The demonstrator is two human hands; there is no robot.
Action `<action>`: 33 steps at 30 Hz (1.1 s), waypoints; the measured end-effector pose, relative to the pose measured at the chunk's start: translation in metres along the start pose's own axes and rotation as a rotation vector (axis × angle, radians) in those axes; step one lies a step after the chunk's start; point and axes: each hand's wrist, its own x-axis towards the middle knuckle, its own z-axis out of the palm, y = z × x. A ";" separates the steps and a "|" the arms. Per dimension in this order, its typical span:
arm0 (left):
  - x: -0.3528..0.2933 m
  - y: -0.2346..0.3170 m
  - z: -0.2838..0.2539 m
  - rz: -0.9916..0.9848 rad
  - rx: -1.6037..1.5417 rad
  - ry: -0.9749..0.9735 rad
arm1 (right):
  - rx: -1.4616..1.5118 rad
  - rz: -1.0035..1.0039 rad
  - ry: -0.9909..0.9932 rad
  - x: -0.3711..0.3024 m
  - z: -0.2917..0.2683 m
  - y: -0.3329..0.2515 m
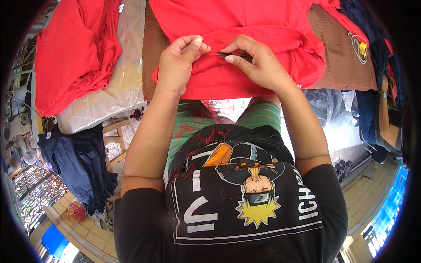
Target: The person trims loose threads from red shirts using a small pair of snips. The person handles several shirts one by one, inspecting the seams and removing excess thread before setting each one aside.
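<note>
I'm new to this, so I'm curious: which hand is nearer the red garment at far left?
Left. The left hand is to the right of that red garment, apart from it; the right hand, holding a small dark tool, is farther right.

Overall light: bright, fairly even, with a daylight look; its direction is hard to tell.
Red cloth [256,85]: strongly saturated, its folds marked by soft, shallow shading.
Left hand [186,49] and right hand [256,59]: well lit and reasonably sharp, outlines clear.
Dark tool [224,55]: small and low in contrast, fine detail hard to read.
Plastic sheet [105,103]: pale sheen along its creases.
Floor [232,107]: nearly burnt out to white between the legs.
Black shirt [272,245]: deep tone, fabric texture partly lost.
Blue surface [391,206]: glaring toward white, smeared at the edge.
Rim: black vignette, straight edges bowed, surroundings stretched and soft.
</note>
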 end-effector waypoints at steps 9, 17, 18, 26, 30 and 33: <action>-0.029 0.067 -0.041 -0.254 0.445 -0.515 | -0.250 -0.083 -0.029 -0.001 -0.006 0.000; -0.016 0.070 -0.048 0.305 1.041 0.116 | -0.050 0.017 0.201 0.008 -0.005 0.011; -0.002 0.051 -0.043 0.343 1.037 0.221 | -0.058 0.000 0.206 0.008 -0.003 0.012; 0.009 0.035 -0.041 0.310 0.735 0.321 | 0.033 0.014 0.233 0.006 -0.004 0.021; -0.034 0.065 -0.090 0.459 0.858 0.069 | 0.053 0.066 0.221 0.004 -0.005 0.020; -0.085 0.101 -0.122 -0.492 1.286 -0.365 | 0.067 0.067 0.227 0.002 -0.005 0.019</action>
